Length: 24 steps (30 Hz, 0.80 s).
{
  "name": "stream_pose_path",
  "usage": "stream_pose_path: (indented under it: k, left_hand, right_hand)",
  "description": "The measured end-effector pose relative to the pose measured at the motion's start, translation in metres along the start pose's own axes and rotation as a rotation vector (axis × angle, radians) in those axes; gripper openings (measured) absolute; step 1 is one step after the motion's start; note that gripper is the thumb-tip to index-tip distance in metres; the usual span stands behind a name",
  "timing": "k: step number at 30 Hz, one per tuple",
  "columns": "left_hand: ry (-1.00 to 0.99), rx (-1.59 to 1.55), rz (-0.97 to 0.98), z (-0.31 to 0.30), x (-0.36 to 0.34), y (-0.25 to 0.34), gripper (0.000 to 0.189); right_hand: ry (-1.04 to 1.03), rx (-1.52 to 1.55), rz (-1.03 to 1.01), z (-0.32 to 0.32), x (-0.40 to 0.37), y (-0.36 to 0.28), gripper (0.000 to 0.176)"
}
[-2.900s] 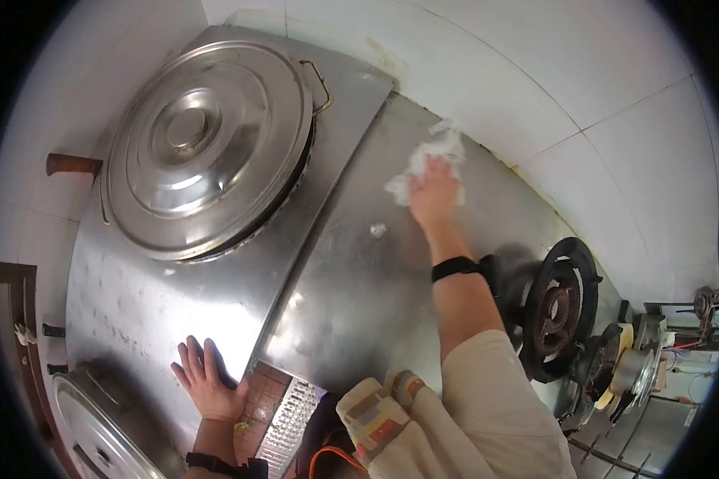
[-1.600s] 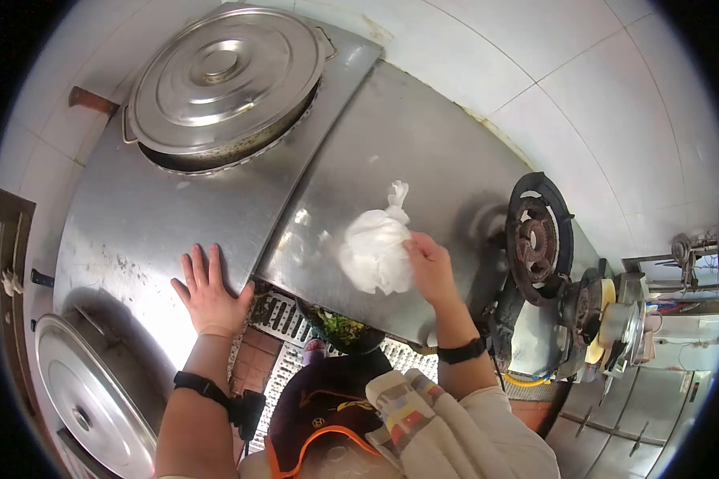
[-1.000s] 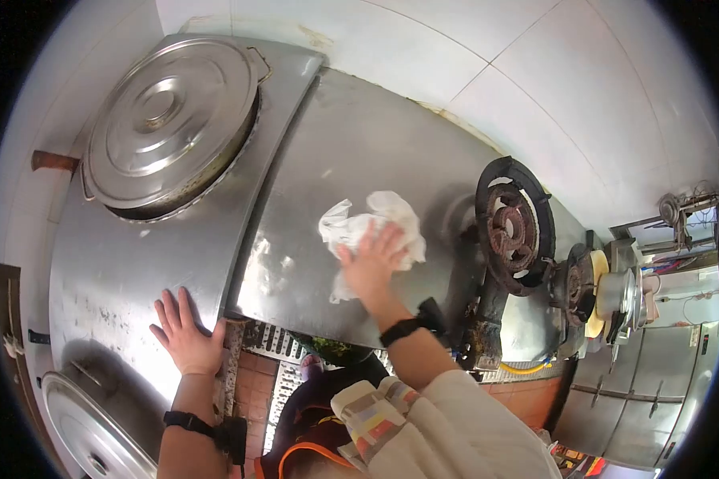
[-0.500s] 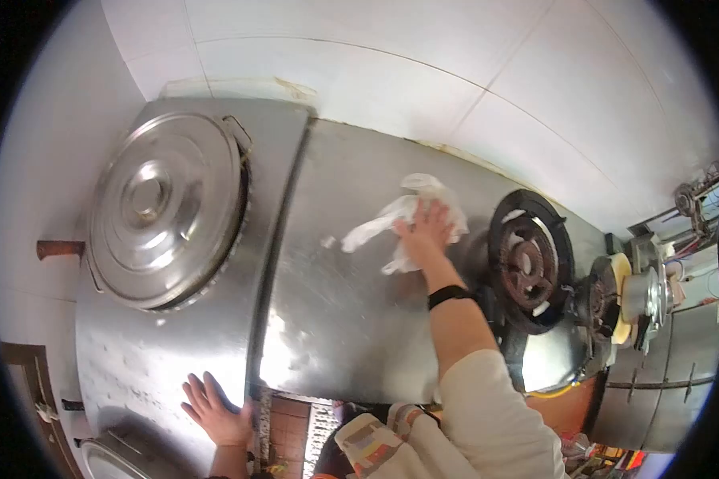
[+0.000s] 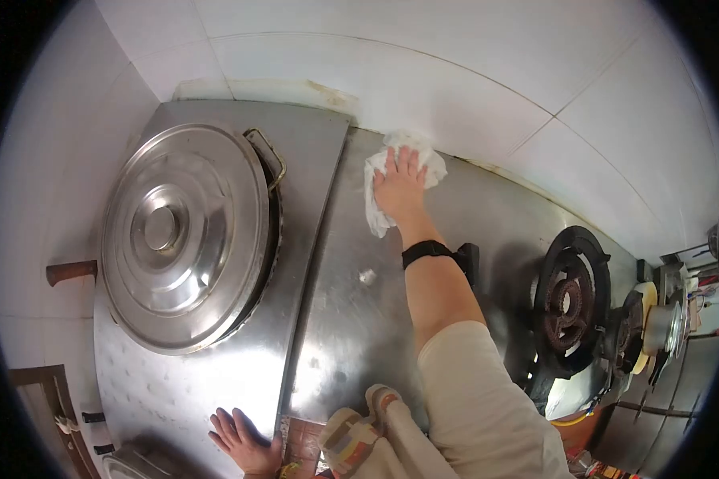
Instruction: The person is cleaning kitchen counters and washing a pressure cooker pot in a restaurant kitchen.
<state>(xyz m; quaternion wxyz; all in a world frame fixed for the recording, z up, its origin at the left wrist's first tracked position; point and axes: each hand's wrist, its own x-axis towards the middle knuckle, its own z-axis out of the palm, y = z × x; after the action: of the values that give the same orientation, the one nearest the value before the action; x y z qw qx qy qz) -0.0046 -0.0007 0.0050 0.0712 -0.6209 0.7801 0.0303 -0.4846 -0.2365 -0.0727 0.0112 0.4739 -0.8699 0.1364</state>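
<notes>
**A:** What's on the left?

**B:** The left hand lies flat on the steel at the near edge, fingers spread, holding nothing. Beyond it sits the big lid.

**A:** And the cloth?

**B:** The cloth is at the back of the counter, against the wall. The right hand presses it down, fingers wide, not gripping.

**A:** Which step is this?

**B:** Wiping along the far edge, I'd say. A white scrap lies just left of the wrist. The next stroke calls for palm pressure and a pull toward that scrap, well short of the burner.
</notes>
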Motion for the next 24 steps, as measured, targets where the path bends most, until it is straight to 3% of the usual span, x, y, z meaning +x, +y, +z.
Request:
stream_pose_path:
  k: [14, 17, 24]
  left_hand:
    - [0.016, 0.043, 0.015, 0.004, -0.003, -0.005, 0.092]
    - [0.051, 0.044, 0.022, 0.009, -0.003, -0.003, 0.091]
    - [0.065, -0.014, -0.013, 0.007, -0.001, 0.002, 0.089]
  right_hand:
    - [-0.197, 0.048, -0.536, -0.003, 0.002, -0.034, 0.045]
    - [-0.178, 0.109, -0.639, -0.006, -0.016, -0.033, 0.041]
    - [-0.357, 0.161, -0.898, -0.021, -0.103, -0.048, 0.040]
